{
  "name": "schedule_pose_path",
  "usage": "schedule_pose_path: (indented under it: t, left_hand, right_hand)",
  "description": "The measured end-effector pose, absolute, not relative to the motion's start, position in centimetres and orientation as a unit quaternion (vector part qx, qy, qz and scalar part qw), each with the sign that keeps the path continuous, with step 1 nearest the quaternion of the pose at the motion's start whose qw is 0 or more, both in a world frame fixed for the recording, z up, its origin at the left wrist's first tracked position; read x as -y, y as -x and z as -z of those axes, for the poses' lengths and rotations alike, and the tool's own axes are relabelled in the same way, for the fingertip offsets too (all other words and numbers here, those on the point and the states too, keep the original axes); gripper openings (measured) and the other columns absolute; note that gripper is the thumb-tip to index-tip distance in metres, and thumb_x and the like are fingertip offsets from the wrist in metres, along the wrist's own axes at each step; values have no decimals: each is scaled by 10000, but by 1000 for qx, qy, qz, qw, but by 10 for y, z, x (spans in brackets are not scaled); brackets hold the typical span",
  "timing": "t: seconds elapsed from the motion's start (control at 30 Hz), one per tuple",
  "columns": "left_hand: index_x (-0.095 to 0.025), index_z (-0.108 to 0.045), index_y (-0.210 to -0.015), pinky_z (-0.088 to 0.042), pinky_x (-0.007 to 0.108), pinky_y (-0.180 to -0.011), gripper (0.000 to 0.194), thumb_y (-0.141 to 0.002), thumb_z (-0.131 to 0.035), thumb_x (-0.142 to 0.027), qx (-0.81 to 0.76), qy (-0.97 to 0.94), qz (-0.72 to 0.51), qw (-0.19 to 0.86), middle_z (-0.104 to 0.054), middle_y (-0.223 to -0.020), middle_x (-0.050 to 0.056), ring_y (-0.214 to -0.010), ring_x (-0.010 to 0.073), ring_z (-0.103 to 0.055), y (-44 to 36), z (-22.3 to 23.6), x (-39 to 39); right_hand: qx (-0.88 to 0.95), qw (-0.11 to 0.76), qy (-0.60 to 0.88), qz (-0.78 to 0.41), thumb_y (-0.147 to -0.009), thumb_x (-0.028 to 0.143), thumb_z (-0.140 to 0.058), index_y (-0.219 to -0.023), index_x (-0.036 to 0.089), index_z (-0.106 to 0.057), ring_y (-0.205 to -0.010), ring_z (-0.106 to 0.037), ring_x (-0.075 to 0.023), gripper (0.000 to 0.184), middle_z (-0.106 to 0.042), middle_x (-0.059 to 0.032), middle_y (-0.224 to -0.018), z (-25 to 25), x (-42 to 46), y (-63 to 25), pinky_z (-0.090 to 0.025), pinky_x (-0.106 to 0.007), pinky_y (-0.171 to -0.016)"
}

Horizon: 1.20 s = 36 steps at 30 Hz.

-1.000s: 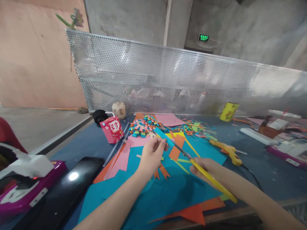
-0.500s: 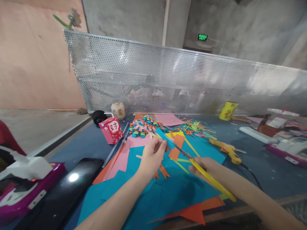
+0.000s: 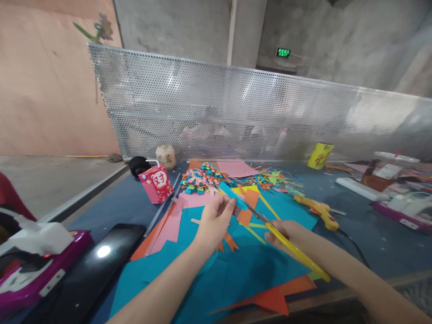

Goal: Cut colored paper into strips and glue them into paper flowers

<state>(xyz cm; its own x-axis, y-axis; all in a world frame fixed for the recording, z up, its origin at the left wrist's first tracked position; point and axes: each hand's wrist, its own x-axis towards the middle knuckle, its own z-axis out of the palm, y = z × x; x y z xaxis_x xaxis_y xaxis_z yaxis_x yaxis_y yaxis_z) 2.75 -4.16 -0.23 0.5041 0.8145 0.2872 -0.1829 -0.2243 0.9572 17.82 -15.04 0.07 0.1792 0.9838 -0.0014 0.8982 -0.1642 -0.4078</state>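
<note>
My left hand (image 3: 216, 218) pinches a small strip of blue paper (image 3: 227, 189) between thumb and fingers. In my right hand (image 3: 286, 234) is a pair of yellow-handled scissors (image 3: 293, 249), its blades reaching left to the blue strip. Whether the blades are parted is hard to see. Beneath both hands lies a large blue paper sheet (image 3: 189, 279), with orange paper pieces (image 3: 249, 204) and thin yellow-green strips (image 3: 254, 231) on it. Pink paper (image 3: 170, 225) sticks out at the left, and orange scraps (image 3: 276, 297) lie at the near edge.
Behind the hands sit a multicoloured paper heap (image 3: 202, 177) and shredded strips (image 3: 275, 180). A yellow glue gun (image 3: 319, 211) lies at right. A red drink carton (image 3: 157, 185), a phone (image 3: 91, 270) and a purple power strip (image 3: 50, 270) stand leftward. A perforated metal screen (image 3: 168, 103) closes the back.
The hands, scissors and blue strip hold nearly the same place. Only a slight shift of the whole view shows.
</note>
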Motion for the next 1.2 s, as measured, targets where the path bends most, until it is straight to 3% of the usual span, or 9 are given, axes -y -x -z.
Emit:
schedule_pose_path:
  t: [0.13, 0.37, 0.63, 0.87, 1.2]
  left_hand:
    - [-168, -479, -602, -345, 203, -476, 218, -750, -517, -324, -244, -651, -431, 576, -537, -570, -26, -478, 75, -454, -27, 3, 41]
    - [-173, -478, -579, -352, 206, -474, 210, -731, -532, -307, -233, -649, -411, 597, -543, -552, -23, -462, 77, -455, -28, 0, 44]
    - [-171, -475, -578, -346, 202, -467, 201, -745, -518, -274, -239, -654, -403, 594, -545, -558, -19, -466, 74, -449, -27, -2, 46]
    - [-168, -490, -592, -344, 202, -469, 197, -751, -505, -283, -239, -681, -377, 580, -549, -558, -14, -475, 79, -459, -26, -3, 48]
    - [-167, -490, -615, -349, 204, -485, 214, -758, -491, -327, -228, -693, -364, 579, -558, -584, -7, -509, 88, -474, -26, -1, 48]
  right_hand:
    - [617, 148, 763, -126, -750, 498, -373, -544, 195, -334, -460, -263, -87, 369, -272, 51, -488, -1, 152, -178, -218, -230, -452]
    - [632, 163, 742, -153, -763, 497, -386, -576, 198, -372, -479, -326, -98, 353, -380, 31, -534, 0, 152, -183, -259, -232, -460]
    - [611, 148, 765, -142, -743, 521, -366, -515, 203, -300, -464, -217, -91, 397, -266, 42, -496, -4, 154, -180, -209, -235, -440]
    - [634, 168, 734, -174, -757, 518, -369, -555, 206, -305, -456, -253, -89, 377, -304, 43, -511, 3, 153, -187, -207, -231, -430]
    - [615, 182, 759, -116, -744, 503, -389, -536, 198, -312, -435, -208, -73, 377, -230, 63, -464, 8, 153, -181, -180, -229, -422]
